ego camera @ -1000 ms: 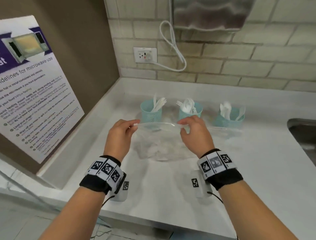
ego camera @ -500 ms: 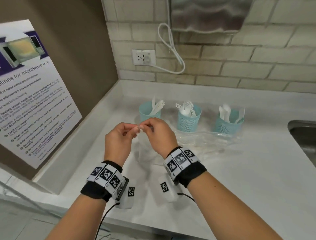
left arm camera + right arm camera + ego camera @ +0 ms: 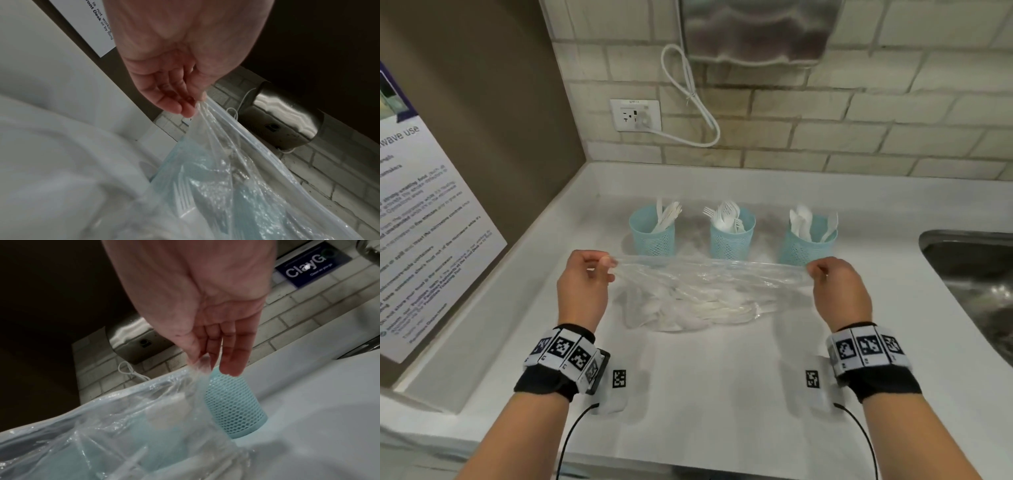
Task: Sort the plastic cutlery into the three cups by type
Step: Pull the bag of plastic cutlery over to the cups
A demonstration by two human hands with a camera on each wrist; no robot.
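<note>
A clear plastic bag point(image 3: 698, 291) holding white plastic cutlery point(image 3: 702, 313) hangs stretched between my hands, its bottom resting on the white counter point(image 3: 722, 394). My left hand point(image 3: 599, 270) pinches the bag's top left corner and my right hand point(image 3: 822, 274) pinches its top right corner. Behind the bag stand three light blue mesh cups: the left cup point(image 3: 652, 233) holds knives, the middle cup point(image 3: 731, 236) forks, the right cup point(image 3: 808, 245) spoons. In the wrist views the left hand point(image 3: 195, 104) and right hand point(image 3: 197, 361) pinch the bag point(image 3: 236, 178) point(image 3: 102, 426) at its rim.
A steel sink point(image 3: 976, 284) lies at the right edge of the counter. A tiled wall with a socket point(image 3: 635, 114), a cord and a steel dispenser point(image 3: 753, 31) rises behind the cups. A microwave notice point(image 3: 424, 212) leans on the left wall.
My hands were together at the bag's top left half a second ago. The right hand has since slid right along the rim, and the bag's top now stretches wide.
</note>
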